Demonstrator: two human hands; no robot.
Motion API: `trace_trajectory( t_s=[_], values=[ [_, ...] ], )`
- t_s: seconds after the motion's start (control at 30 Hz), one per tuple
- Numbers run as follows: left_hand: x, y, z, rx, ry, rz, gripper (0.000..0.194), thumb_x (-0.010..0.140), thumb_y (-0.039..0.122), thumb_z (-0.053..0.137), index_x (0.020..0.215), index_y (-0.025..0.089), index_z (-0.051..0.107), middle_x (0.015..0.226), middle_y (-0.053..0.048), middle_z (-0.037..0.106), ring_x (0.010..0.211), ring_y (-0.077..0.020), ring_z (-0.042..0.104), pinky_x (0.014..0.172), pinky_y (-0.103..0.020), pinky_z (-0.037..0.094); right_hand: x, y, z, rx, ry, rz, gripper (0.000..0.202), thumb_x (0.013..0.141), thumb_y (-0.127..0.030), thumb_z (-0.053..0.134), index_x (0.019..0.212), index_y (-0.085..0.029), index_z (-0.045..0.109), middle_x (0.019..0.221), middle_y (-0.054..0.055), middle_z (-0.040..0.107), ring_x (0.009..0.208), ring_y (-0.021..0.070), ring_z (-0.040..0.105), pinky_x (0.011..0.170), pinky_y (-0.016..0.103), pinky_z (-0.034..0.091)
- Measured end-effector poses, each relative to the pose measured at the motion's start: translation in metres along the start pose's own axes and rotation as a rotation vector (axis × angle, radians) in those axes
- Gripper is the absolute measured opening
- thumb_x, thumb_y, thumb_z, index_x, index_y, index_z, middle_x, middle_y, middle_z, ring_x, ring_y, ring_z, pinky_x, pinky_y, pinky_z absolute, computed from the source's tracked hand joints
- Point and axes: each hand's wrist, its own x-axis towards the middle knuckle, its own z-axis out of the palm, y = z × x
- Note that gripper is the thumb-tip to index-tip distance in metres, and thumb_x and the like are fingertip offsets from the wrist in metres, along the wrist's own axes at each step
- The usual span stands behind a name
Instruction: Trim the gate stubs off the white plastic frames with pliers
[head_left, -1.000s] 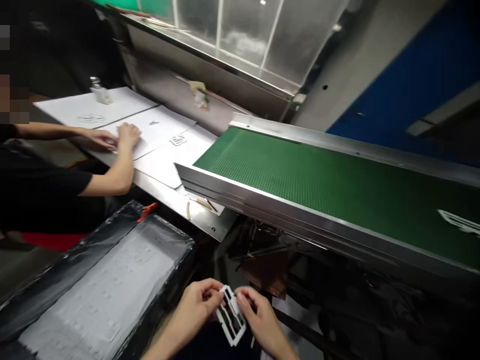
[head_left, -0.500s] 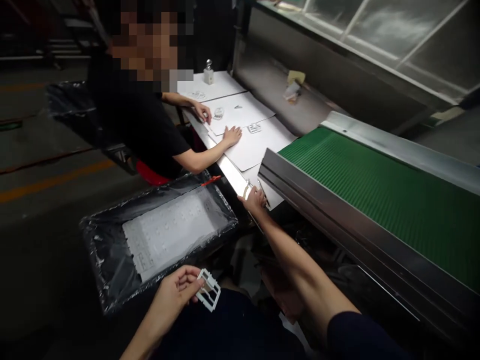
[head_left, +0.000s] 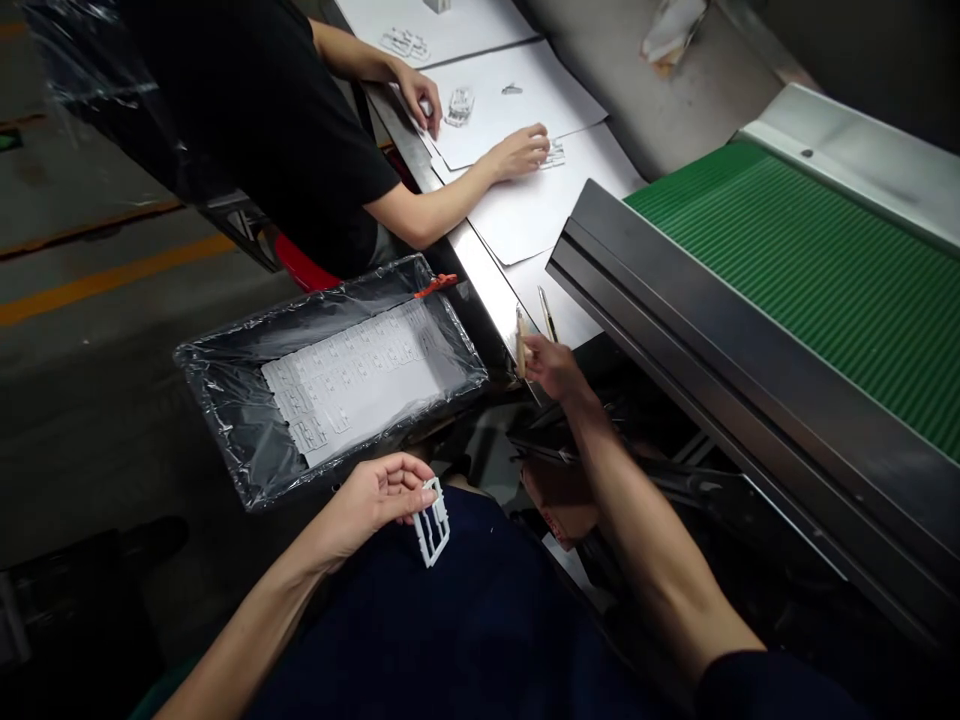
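Note:
My left hand (head_left: pixel 391 495) is closed on a white plastic frame (head_left: pixel 433 522) with several openings, held above my lap. At the near end of the white-covered table (head_left: pixel 487 285), my right hand (head_left: pixel 551 368) grips a slim tan-handled tool (head_left: pixel 520 342) with a thin metal tip pointing up. A second slim tool (head_left: pixel 547 314) lies on the table just beyond that hand.
A person in black (head_left: pixel 277 130) sits at the left with hands over white parts on paper sheets. A plastic-lined bin (head_left: pixel 225 430) holds white parts on a sheet. The green conveyor (head_left: pixel 810 270) runs along the right.
The view has tilted down. My right hand has lifted the tan tool from the table edge. My left hand still holds the white frame, now turned more edge-on. The person's hand has moved onto a white part.

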Motion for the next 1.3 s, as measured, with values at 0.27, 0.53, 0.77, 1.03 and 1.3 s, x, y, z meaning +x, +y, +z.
trace_trajectory(
  t_s=[0.27,0.53,0.77,1.03,1.3],
  values=[
    [0.017,0.008,0.008,0.066,-0.089,0.008,0.032,0.072,0.035,0.072,0.094,0.016,0.059,0.082,-0.002,0.06,0.071,-0.012,0.054,0.061,-0.023,0.044,-0.147,0.069,0.012,1.257,-0.487,0.267,0.051,0.068,-0.045,0.047,0.105,-0.014,0.061,0.109,0.011,0.062,0.104,0.0238,0.054,0.09,0.041,0.044],
    [0.029,0.017,0.029,0.102,-0.127,0.004,0.032,0.07,0.034,0.073,0.092,0.015,0.058,0.078,0.0,0.058,0.068,-0.0109,0.053,0.059,-0.022,0.044,-0.182,0.056,0.027,1.219,-0.188,0.261,0.035,0.073,-0.034,0.048,0.099,-0.013,0.061,0.074,0.003,0.053,0.06,0.0102,0.046,0.045,0.019,0.035],
    [0.028,0.027,0.042,0.123,-0.191,-0.01,0.032,0.072,0.034,0.071,0.093,0.015,0.057,0.076,-0.001,0.058,0.067,-0.0128,0.054,0.059,-0.024,0.044,-0.189,0.044,0.025,0.634,-0.363,0.071,0.041,0.063,-0.03,0.075,0.095,-0.018,0.053,0.082,0.001,0.058,0.065,0.0103,0.051,0.058,0.023,0.04],
    [0.031,0.042,0.027,0.266,-0.339,0.018,0.022,0.082,0.034,0.06,0.093,0.015,0.058,0.073,-0.002,0.061,0.067,-0.0134,0.053,0.066,-0.027,0.043,-0.194,0.045,0.031,0.614,-0.374,0.042,0.038,0.071,-0.035,0.069,0.099,-0.019,0.049,0.078,0.0,0.057,0.068,0.0127,0.053,0.064,0.026,0.042],
    [0.036,0.05,0.026,0.558,-0.385,0.273,0.02,0.086,0.035,0.053,0.078,0.016,0.057,0.085,-0.003,0.055,0.076,-0.0155,0.049,0.069,-0.027,0.04,-0.19,0.046,0.025,0.61,-0.424,-0.002,0.037,0.073,-0.034,0.068,0.101,-0.018,0.051,0.08,-0.001,0.053,0.068,0.0102,0.049,0.065,0.024,0.041]
  ],
)
